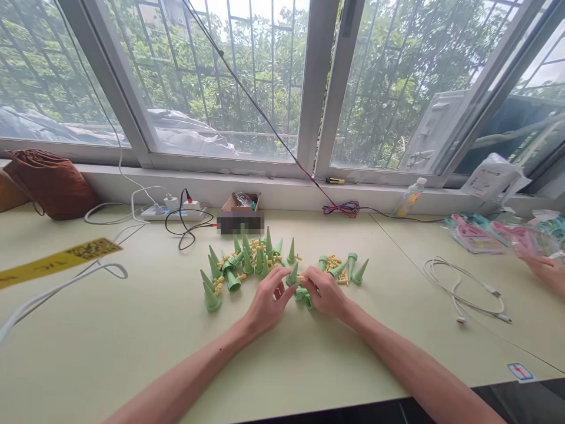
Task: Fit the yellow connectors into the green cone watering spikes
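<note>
Between the thumb and fingers of my left hand [268,299] is a green cone-shaped spike [293,275], point up. My right hand [327,292] pinches a small yellow valve [302,278] against the spike's side; how far it sits in the spike I cannot tell. Under and beside my right fingers lie green spikes [301,294], partly hidden. Left of my hands is a cluster of green spikes [212,298], many with yellow valves attached. Beyond my right hand, loose yellow valves [342,281] lie near several more green spikes [361,273].
A small open box [229,204] stands behind the cluster. To the left are a power strip [176,214] with cables and a brown drawstring bag [50,184]. A white cable [435,288] lies right, near another person's hand [545,271] and bagged pink items [477,235]. A bottle [409,197] leans behind.
</note>
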The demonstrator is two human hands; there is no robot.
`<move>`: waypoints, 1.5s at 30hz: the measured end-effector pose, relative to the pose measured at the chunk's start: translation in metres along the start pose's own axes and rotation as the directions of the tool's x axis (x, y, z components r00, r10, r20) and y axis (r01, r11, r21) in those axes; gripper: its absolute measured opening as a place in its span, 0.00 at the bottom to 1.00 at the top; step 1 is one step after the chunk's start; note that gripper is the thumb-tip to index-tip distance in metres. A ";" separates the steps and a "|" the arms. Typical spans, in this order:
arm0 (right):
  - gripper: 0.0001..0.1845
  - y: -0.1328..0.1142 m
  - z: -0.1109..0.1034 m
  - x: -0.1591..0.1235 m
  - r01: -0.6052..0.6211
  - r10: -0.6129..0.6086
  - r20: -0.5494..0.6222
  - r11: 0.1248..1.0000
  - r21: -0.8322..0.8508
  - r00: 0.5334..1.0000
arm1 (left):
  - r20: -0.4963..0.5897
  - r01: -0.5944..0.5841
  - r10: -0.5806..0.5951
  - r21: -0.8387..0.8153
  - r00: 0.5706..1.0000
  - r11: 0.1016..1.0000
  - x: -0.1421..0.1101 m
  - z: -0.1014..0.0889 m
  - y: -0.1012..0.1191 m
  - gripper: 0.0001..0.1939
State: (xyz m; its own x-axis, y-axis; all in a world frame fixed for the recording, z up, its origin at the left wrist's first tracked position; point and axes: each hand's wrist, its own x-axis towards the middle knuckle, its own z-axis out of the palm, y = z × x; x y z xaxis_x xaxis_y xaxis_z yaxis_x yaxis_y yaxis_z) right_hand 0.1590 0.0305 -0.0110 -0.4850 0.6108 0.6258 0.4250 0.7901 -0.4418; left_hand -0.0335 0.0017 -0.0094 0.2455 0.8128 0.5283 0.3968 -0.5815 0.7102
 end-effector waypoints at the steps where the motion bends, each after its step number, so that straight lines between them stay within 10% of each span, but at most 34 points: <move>1: 0.13 0.000 0.000 0.000 0.000 0.000 -0.001 1.000 0.002 1.000 | -0.001 -0.002 0.002 0.004 1.000 1.000 0.000 0.000 0.000 0.10; 29: 0.18 -0.007 0.004 -0.002 -0.042 0.043 -0.005 0.998 0.048 0.999 | -0.021 -0.110 0.110 0.032 0.994 0.993 -0.002 0.000 0.001 0.11; 45: 0.07 -0.002 0.003 -0.001 0.133 -0.127 -0.102 0.990 0.048 0.987 | -0.178 0.060 -0.065 -0.032 0.982 0.998 -0.003 0.003 0.000 0.12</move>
State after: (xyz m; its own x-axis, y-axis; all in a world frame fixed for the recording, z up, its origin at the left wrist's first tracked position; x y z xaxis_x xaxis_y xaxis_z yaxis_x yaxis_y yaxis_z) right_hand 0.1561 0.0281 -0.0130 -0.4545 0.4967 0.7394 0.3199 0.8657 -0.3850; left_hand -0.0317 -0.0005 -0.0116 0.0579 0.8296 0.5554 0.3819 -0.5324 0.7555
